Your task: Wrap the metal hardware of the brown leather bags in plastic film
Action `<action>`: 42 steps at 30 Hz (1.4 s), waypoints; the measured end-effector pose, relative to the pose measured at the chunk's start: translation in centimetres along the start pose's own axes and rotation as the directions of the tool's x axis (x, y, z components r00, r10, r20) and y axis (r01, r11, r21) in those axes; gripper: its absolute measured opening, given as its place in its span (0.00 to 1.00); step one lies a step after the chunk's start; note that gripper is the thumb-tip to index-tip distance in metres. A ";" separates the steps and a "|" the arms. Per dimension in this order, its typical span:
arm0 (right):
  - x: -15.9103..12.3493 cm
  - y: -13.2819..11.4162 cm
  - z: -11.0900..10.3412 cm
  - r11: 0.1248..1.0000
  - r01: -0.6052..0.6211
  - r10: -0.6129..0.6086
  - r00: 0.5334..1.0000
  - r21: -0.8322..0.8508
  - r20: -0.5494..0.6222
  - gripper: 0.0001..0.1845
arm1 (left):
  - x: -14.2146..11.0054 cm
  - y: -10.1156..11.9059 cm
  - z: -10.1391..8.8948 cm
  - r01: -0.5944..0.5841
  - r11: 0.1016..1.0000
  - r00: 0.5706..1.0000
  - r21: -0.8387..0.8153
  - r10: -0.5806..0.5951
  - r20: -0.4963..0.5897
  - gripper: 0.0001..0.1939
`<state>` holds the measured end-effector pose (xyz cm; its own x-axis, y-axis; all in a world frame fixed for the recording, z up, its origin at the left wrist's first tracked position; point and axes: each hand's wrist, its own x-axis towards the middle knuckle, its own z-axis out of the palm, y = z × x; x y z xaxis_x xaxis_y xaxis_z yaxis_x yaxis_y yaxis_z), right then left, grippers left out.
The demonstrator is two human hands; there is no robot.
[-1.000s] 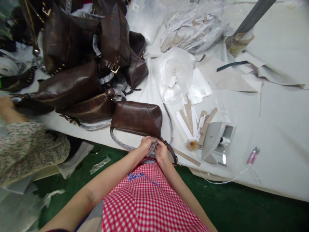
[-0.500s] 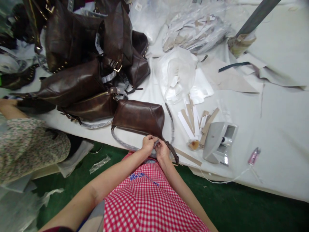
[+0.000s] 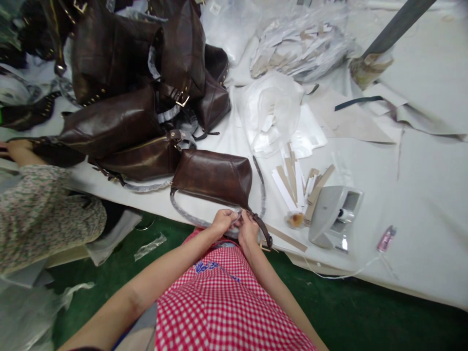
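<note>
A dark brown leather handbag (image 3: 214, 176) lies on its side at the table's front edge. Its strap (image 3: 188, 215), wrapped in clear plastic film, loops down in front of it towards my body. My left hand (image 3: 224, 220) pinches the wrapped strap near the bag's lower right corner. Close against it, my right hand (image 3: 248, 228) has its fingers closed on the same strap, by its end. A brown buckled strap piece (image 3: 262, 228) sticks out to the right of my right hand. The fingertips partly hide what lies between them.
Several brown handbags (image 3: 109, 119) are heaped at the left, where a co-worker's arm (image 3: 32, 165) reaches in. To the right are card strips (image 3: 288, 178), a grey tape dispenser (image 3: 331, 214) and pink snips (image 3: 386, 239). Plastic bags (image 3: 272, 112) and a slanted pole (image 3: 395, 31) stand farther back.
My hands stay at the strap, with the fingers shifted slightly along it. The co-worker's hand at the left has come further into view. The whole view has shifted slightly.
</note>
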<state>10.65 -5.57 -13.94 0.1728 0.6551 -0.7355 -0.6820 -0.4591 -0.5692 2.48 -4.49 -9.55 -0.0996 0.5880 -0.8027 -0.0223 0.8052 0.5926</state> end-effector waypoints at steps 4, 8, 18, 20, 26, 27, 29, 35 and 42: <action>-0.7 -0.5 -0.2 1.000 -0.014 0.013 0.998 0.016 0.059 0.15 | 0.1 0.6 -0.3 -0.034 0.999 0.999 0.026 0.034 0.018 0.12; -0.9 -0.7 -0.5 1.000 -0.025 0.024 0.996 0.008 0.081 0.18 | 0.2 1.0 -0.4 -0.028 0.999 0.998 0.044 0.025 0.060 0.12; 0.3 -0.2 -0.8 0.997 -0.077 0.078 0.991 -0.005 0.109 0.16 | 0.0 1.6 -0.8 0.042 0.997 0.989 0.066 -0.051 0.136 0.12; 0.0 -0.4 -0.8 0.997 -0.081 0.081 0.988 -0.003 0.130 0.16 | 0.0 1.7 -0.9 0.061 0.996 0.988 0.067 -0.070 0.141 0.12; -0.9 -0.7 -0.7 0.997 -0.075 0.079 0.983 -0.029 0.164 0.16 | -0.2 2.4 -0.9 0.101 0.992 0.983 0.076 -0.112 0.143 0.14; -0.9 -0.6 -0.8 0.997 -0.068 0.072 0.986 -0.031 0.152 0.16 | -0.3 2.5 -0.9 0.106 0.991 0.983 0.079 -0.116 0.142 0.14; -0.8 -0.5 -0.7 0.998 -0.057 0.061 0.990 -0.035 0.124 0.15 | -0.3 2.8 -0.9 0.115 0.990 0.982 0.086 -0.126 0.140 0.14; 0.3 0.0 -0.4 0.998 -0.039 0.040 0.998 -0.046 0.037 0.11 | -0.3 2.9 -0.9 0.136 0.985 0.980 0.104 -0.149 0.131 0.13; 0.6 -0.9 -0.4 0.996 -0.085 0.087 0.991 -0.025 0.103 0.08 | 0.1 2.7 -0.8 0.117 0.987 0.984 0.114 -0.131 0.123 0.14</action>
<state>11.64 -5.01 -14.03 0.0387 0.6712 -0.7402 -0.6765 -0.5276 -0.5138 1.66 -2.31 -7.95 0.0273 0.4828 -0.8753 0.0796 0.8718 0.4833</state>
